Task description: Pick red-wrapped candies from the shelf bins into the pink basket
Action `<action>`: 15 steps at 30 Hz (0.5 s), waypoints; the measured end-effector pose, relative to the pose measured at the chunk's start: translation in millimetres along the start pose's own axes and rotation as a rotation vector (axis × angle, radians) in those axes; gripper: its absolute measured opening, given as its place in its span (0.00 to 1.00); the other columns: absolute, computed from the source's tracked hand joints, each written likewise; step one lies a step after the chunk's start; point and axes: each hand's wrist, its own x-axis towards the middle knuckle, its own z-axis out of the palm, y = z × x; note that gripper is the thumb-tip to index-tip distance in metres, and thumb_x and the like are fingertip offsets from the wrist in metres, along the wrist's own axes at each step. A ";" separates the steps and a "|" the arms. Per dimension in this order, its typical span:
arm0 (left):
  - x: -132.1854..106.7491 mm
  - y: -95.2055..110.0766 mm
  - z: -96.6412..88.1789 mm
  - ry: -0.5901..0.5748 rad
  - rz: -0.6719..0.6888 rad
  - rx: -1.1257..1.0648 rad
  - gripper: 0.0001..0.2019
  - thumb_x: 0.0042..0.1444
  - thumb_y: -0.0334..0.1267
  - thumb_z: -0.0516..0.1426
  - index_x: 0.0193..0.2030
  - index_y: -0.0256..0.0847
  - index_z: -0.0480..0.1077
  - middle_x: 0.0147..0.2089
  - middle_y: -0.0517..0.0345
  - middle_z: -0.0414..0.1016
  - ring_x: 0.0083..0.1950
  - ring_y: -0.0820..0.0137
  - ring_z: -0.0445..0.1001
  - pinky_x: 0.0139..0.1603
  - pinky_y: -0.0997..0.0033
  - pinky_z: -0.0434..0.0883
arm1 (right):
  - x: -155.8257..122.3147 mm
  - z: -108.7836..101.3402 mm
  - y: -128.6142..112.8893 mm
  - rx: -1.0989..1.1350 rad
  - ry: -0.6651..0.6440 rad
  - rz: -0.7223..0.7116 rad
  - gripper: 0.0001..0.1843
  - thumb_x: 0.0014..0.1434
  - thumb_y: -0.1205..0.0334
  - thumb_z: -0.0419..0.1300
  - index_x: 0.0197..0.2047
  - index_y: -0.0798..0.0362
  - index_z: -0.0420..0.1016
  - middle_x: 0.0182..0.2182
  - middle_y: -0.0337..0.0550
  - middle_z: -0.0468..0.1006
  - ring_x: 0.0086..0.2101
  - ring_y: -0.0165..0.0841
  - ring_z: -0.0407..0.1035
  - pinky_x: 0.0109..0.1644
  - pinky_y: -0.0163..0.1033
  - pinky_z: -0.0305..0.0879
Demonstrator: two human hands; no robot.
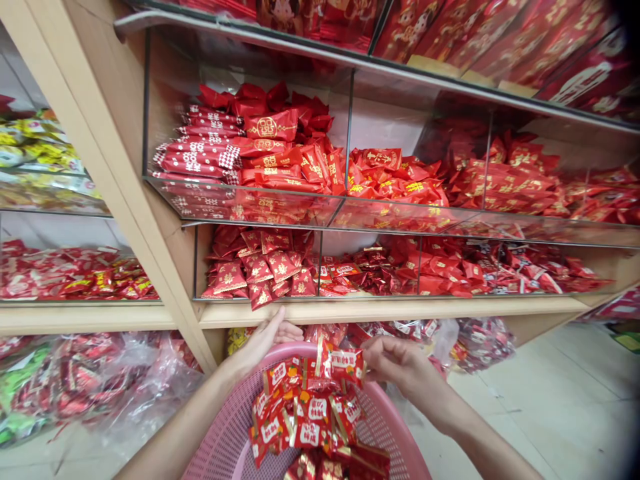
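A pink plastic basket (227, 443) sits low in front of me with a heap of red candy packets (305, 417) in it. My left hand (263, 343) grips the basket's far rim, fingers curled over it. My right hand (395, 363) pinches the edge of a red packet with an orange picture (345, 365) at the top of the heap. Above both hands, clear bins hold more red wrapped sweets (260, 270).
A wooden shelf unit (350, 310) carries two rows of clear acrylic bins (240, 200) full of red packets. Clear plastic bags of sweets (100, 380) lie on the floor under the shelf. Pale floor tiles (565, 400) stretch to the right.
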 end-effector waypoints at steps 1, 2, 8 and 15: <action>0.5 -0.7 -0.3 0.003 -0.004 0.002 0.35 0.53 0.67 0.45 0.34 0.34 0.76 0.39 0.45 0.80 0.42 0.61 0.76 0.52 0.61 0.68 | -1.0 1.8 5.0 -0.004 -0.022 -0.005 0.18 0.52 0.49 0.63 0.23 0.54 0.68 0.27 0.37 0.71 0.29 0.28 0.67 0.35 0.34 0.68; 0.9 -1.3 -0.7 0.004 -0.006 0.004 0.35 0.52 0.67 0.45 0.34 0.34 0.76 0.38 0.45 0.80 0.42 0.61 0.76 0.52 0.61 0.68 | -1.5 3.7 9.2 -0.004 -0.041 -0.008 0.18 0.53 0.50 0.63 0.23 0.54 0.67 0.27 0.37 0.71 0.29 0.28 0.67 0.35 0.33 0.68; 0.9 -2.6 -2.0 -0.007 -0.010 -0.007 0.36 0.51 0.68 0.46 0.35 0.33 0.76 0.38 0.44 0.80 0.41 0.61 0.77 0.51 0.60 0.69 | 0.0 19.3 26.4 -0.039 -0.094 -0.032 0.17 0.56 0.50 0.60 0.25 0.55 0.67 0.27 0.38 0.71 0.28 0.29 0.67 0.35 0.36 0.68; -5.2 3.0 0.8 0.010 0.017 0.017 0.36 0.52 0.67 0.46 0.36 0.33 0.77 0.38 0.44 0.80 0.42 0.61 0.77 0.51 0.62 0.68 | -1.1 34.7 35.0 -0.081 -0.143 -0.061 0.15 0.57 0.54 0.59 0.24 0.54 0.64 0.24 0.37 0.70 0.25 0.29 0.67 0.31 0.35 0.65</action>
